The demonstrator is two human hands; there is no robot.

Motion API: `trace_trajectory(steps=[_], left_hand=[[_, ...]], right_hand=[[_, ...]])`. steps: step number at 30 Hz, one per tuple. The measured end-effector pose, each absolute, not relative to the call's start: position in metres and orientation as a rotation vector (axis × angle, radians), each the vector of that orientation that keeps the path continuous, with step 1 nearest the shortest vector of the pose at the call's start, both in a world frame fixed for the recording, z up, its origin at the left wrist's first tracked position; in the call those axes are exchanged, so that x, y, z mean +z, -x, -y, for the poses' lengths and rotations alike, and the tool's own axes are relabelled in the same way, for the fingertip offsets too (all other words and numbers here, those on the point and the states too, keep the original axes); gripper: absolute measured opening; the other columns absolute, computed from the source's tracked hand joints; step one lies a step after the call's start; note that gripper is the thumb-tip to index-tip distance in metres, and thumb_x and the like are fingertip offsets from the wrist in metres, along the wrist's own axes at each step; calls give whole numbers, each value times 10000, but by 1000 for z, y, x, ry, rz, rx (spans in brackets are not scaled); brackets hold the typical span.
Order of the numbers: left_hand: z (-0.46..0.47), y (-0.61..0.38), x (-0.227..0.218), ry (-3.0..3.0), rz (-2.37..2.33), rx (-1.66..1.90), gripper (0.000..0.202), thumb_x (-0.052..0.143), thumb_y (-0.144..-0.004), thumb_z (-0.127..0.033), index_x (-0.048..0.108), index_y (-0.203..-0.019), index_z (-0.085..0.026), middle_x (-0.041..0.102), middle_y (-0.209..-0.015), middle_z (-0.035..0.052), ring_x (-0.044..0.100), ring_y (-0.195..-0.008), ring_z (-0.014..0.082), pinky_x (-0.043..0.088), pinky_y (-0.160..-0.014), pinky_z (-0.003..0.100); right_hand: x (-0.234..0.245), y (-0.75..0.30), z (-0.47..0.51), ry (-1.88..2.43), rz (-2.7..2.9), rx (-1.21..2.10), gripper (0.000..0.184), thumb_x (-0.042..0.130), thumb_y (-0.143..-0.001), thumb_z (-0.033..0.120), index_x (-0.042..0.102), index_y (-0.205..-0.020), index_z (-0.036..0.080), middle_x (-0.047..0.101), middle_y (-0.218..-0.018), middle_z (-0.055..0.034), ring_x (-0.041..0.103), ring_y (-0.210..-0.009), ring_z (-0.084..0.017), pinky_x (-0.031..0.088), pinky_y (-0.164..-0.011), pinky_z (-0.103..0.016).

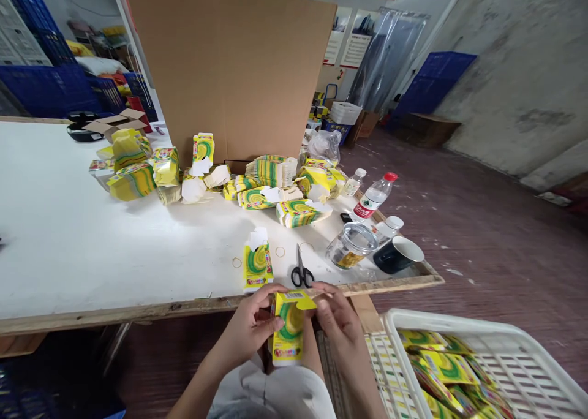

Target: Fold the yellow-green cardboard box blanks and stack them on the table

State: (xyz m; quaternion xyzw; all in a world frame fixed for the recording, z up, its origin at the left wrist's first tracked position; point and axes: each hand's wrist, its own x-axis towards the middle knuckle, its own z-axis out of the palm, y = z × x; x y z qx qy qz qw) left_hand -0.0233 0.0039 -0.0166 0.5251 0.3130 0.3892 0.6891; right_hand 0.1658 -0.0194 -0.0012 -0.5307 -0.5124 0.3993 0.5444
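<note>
I hold a small yellow and green carton (288, 330) upright over my lap, just below the table's front edge. My left hand (250, 327) grips its left side, thumb across the front. My right hand (337, 324) pinches the top right, at the raised yellow flap. Both hands are closed on the carton. On the white table (68, 235) right above my hands another such carton (257, 263) stands with its white flaps up, beside black-handled scissors (301, 271) and a few rubber bands (280, 252).
Several more cartons and flat blanks (271, 171) lie along a tall brown cardboard sheet (229, 64). A glass jar (351, 245), dark mug (397, 255) and water bottles (374, 195) crowd the table's right corner. A white plastic basket (505, 345) of finished cartons sits at my right.
</note>
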Motion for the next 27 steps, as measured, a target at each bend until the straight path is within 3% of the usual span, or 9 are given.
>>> trace_trajectory(steps=[3, 8, 14, 19, 21, 24, 27], left_hand=[[-3, 22, -14, -1239, -726, 855, 481, 633, -878, -178, 538, -1346, -243, 697, -1197, 90, 666, -1037, 230, 498, -854, 295], [-2, 24, -11, -1215, -722, 803, 530, 595, -898, -174, 473, -1409, -246, 681, -1234, 102, 658, -1070, 234, 494, -895, 321], [-3, 23, -11, -1180, -722, 799, 553, 624, -882, -214, 465, -1412, -212, 703, -1189, 117, 683, -1003, 241, 506, -860, 333], [-6, 23, -16, -1170, -745, 849, 509, 645, -868, -240, 516, -1360, -209, 716, -1156, 113, 676, -1024, 252, 500, -878, 337], [-6, 22, -15, -1118, -765, 854, 511, 674, -848, -263, 526, -1333, -209, 738, -1087, 101, 698, -929, 239, 520, -804, 325], [-3, 15, -14, -1085, -776, 866, 507, 719, -806, -276, 555, -1279, -198, 762, -986, 86, 712, -819, 231, 537, -721, 312], [-3, 9, -14, -1165, -774, 890, 497, 689, -830, -267, 558, -1306, -216, 745, -1124, 115, 715, -974, 276, 560, -818, 360]], right_hand=[[2, -163, 19, 1343, 1377, 1155, 386, 643, -872, 412, 579, -1186, 197, 720, -732, -16, 661, -681, -199, 495, -605, -259], [-6, -158, 16, 1528, 1541, 936, 358, 584, -854, 338, 575, -1179, 187, 612, -570, 53, 512, -491, -145, 359, -492, -226], [-8, -155, 12, 1667, 1631, 851, 361, 575, -803, 282, 565, -1159, 217, 619, -583, 52, 548, -507, -169, 375, -529, -243], [-11, -154, 12, 1645, 1605, 746, 365, 601, -838, 323, 590, -1179, 196, 449, -483, 99, 471, -442, -154, 338, -499, -244], [-13, -155, 13, 1540, 1603, 765, 357, 590, -877, 356, 611, -1194, 194, 481, -528, 77, 475, -460, -149, 348, -485, -244], [-16, -156, 15, 1423, 1526, 843, 327, 582, -915, 402, 630, -1167, 200, 641, -728, -4, 556, -561, -156, 436, -530, -248], [-15, -165, 23, 1379, 1332, 842, 296, 633, -893, 438, 615, -1084, 214, 691, -883, -50, 627, -686, -186, 508, -609, -272]])
